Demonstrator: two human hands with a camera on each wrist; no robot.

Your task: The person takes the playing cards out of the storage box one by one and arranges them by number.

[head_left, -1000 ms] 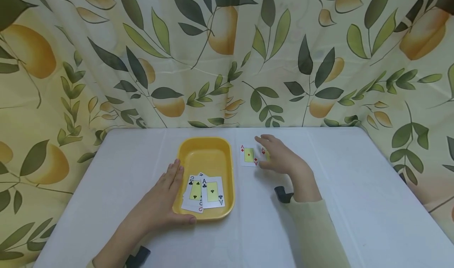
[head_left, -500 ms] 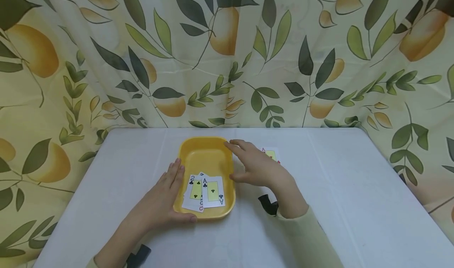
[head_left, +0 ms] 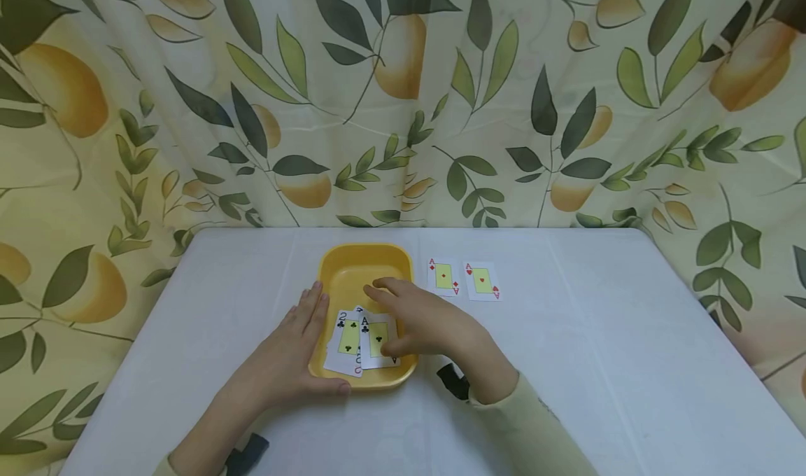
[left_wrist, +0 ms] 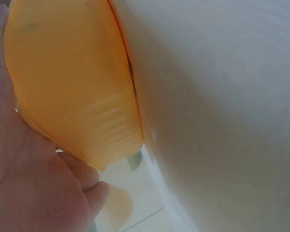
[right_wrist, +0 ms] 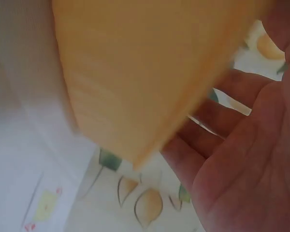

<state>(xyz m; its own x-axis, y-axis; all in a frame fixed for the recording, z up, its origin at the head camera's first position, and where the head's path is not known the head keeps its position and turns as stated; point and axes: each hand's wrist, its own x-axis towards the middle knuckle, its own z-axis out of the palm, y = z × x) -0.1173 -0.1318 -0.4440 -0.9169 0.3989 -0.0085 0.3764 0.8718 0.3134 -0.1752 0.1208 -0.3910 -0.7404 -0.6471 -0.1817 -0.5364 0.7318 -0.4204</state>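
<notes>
A yellow plastic tray (head_left: 343, 280) sits on the white table. Inside lie overlapping playing cards: a two of clubs (head_left: 348, 346), an ace of clubs (head_left: 378, 330), and the edge of at least one more beneath. My left hand (head_left: 283, 364) rests along the tray's left rim, fingers straight, thumb at the near edge; the left wrist view shows the palm against the tray's wall (left_wrist: 72, 72). Over the tray's right side is my right hand (head_left: 434, 322), fingers loosely spread with its thumb over the ace of clubs. Whether that thumb touches the card cannot be told.
Right of the tray, an ace of diamonds (head_left: 443, 277) and an ace of hearts (head_left: 482, 281) lie face up side by side on the table (head_left: 598, 336). A fruit-patterned curtain (head_left: 478, 112) hangs behind the table.
My right hand has moved left and nearer, from above the two red aces to over the tray, uncovering both aces. The left hand stays at the tray's rim.
</notes>
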